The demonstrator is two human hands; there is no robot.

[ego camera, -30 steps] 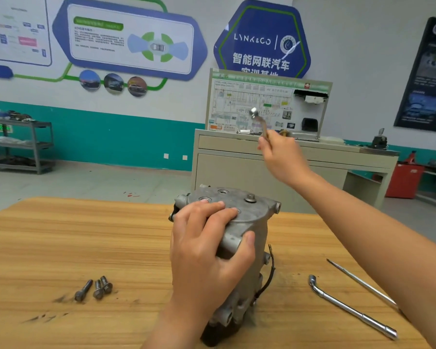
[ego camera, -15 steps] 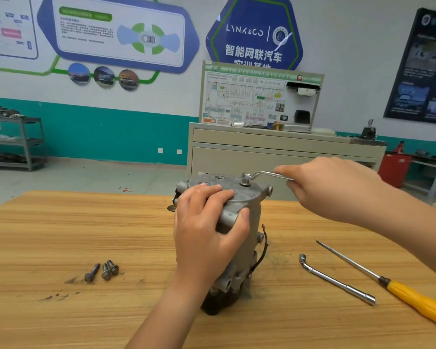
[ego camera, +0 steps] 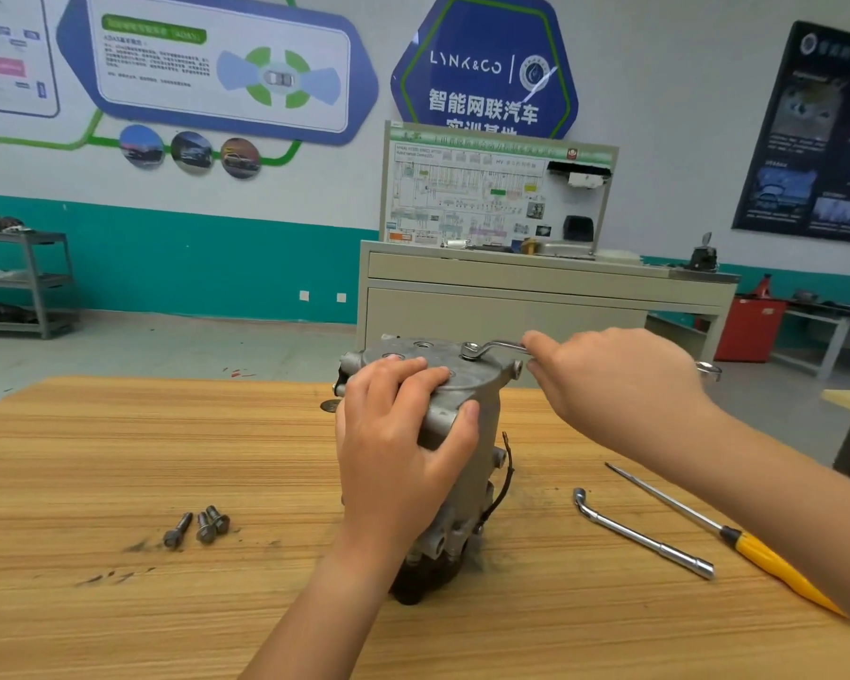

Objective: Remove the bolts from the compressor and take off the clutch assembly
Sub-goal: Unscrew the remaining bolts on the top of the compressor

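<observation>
Wrench (ego camera: pixel 496 347) ring on top bolt (ego camera: pixel 471 351) | right grip (ego camera: pixel 614 385) grasping its handle | left grip (ego camera: pixel 403 434) clasping compressor (ego camera: pixel 482 380) | keep ring square, brace body, pull steadily

wrench (ego camera: pixel 499 346) shaft hidden by right hand (ego camera: pixel 619 385)

Bright, even indoor light fills the room, and shadows are soft and faint around the upright grey metal compressor (ego camera: pixel 482 380) on the light wooden table (ego camera: pixel 119 458). A small white sheen streaks the glossy blue hexagonal sign (ego camera: pixel 482 41). Wide-angle distortion bends the table's far edge and the wall lines. The small print on the far wall is too soft to read.
</observation>
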